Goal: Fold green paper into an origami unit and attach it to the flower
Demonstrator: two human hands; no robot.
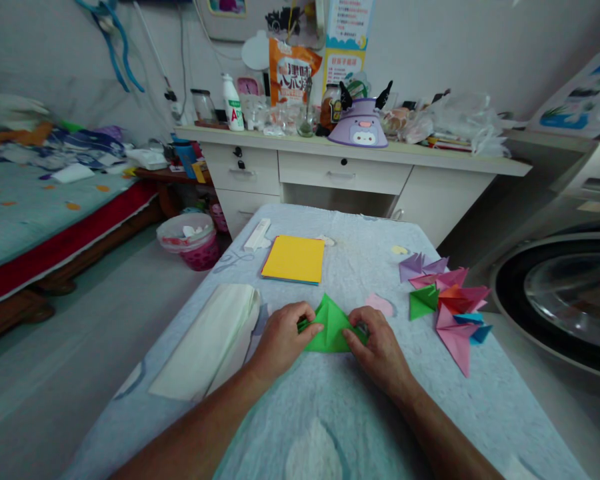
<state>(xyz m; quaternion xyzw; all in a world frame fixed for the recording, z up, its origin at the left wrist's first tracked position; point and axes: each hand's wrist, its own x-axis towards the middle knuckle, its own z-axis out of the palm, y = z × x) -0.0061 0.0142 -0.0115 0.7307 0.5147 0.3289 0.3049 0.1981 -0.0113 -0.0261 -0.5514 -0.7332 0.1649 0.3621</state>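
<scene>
A sheet of green origami paper [329,325], folded into a triangle with a crease down its middle, lies at the centre of the cloth-covered table [350,407]. Its left side is pinched between the thumb and fingers of my left hand [287,337]. On the opposite side my right hand [377,343] grips the paper the same way, thumb on top. Both hands partly cover its side corners. Beyond it sits a stack of square paper [293,259] with a yellow sheet on top. Several folded paper pieces [453,300] in pink, purple, green, red and blue lie to the right.
A pale paper packet [210,343] lies left of my arm, and a narrow white item [257,235] is near the stack. Behind the table stands a white cabinet [345,177] crowded with objects. A pink bin [193,243] is on the left floor, a washing machine [560,267] at right.
</scene>
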